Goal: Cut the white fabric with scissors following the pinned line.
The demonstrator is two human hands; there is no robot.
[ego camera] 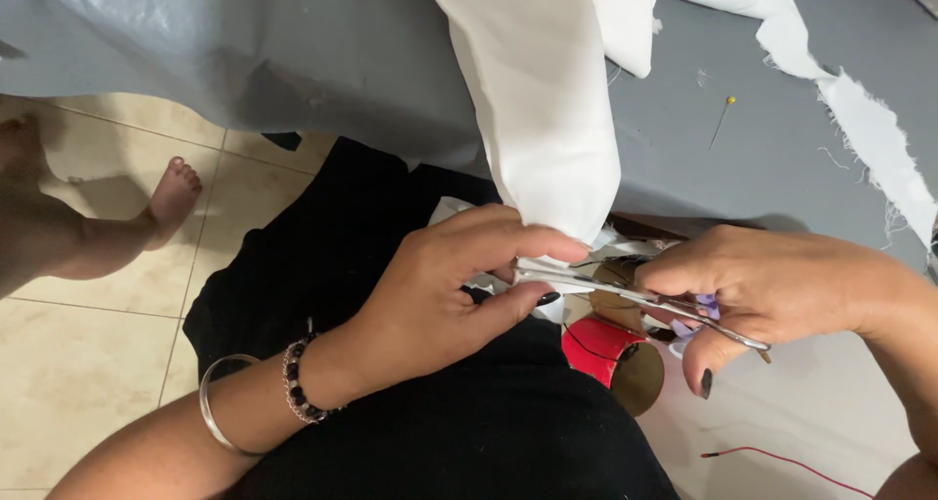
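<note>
So there's one long strip of white woven fabric hanging off the edge of the grey worktop and down toward the lap. Two hands are on it. The left hand comes in from the lower left with the palm turned down, its fingers curled over and the thumb pressed up underneath, pinching the bottom end of the strip tight. On that wrist I count two bracelets: one plain silver metal bangle and one dark beaded bracelet.

The right hand reaches in from the right, closed around the lilac-coloured handles of one pair of metal scissors, fingers through the loops. The blades point left and sit right at the pinched fabric end, just beside the left thumb; can't tell how far apart the blades are.

Just under the hands is one red cardboard tube, lying with its open end showing. On the worktop there's one pin with a yellow head, and a second ragged white fabric strip runs down the right side. One thin red thread lies at the lower right. One bare foot rests on the beige floor tiles at left.
</note>
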